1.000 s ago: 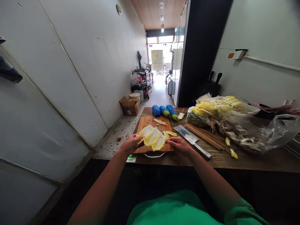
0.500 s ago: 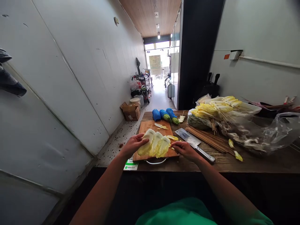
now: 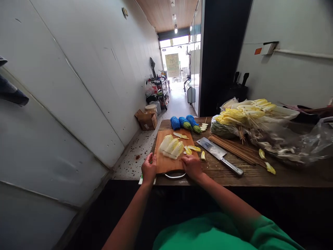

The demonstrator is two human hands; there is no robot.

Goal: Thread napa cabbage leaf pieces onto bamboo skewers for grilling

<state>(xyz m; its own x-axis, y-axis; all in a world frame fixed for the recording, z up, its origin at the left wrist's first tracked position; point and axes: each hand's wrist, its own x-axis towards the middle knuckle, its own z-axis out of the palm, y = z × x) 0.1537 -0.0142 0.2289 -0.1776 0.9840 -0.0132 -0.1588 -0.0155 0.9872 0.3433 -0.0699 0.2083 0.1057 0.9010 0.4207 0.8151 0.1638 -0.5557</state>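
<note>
Three pale yellow napa cabbage leaves lie side by side on the wooden cutting board, with a thin skewer running across their lower white parts. At the right end of this row my right hand is closed, its fingers pinched where the skewer's end comes out. My left hand is by the board's left edge, fingers loosely apart and holding nothing. Trimmed leaf pieces lie at the board's right side, and another leaf strip is near its far edge.
A cleaver lies right of the board, beside a bundle of bamboo skewers. Blue-netted squashes sit behind the board. Stacked skewered cabbage leaves and a clear plastic bag of mushrooms are farther right.
The skewered leaves have gone from raised between both hands to lying on the board, turned with their white ends toward me. My left hand has let go and moved down to the board's left edge.
</note>
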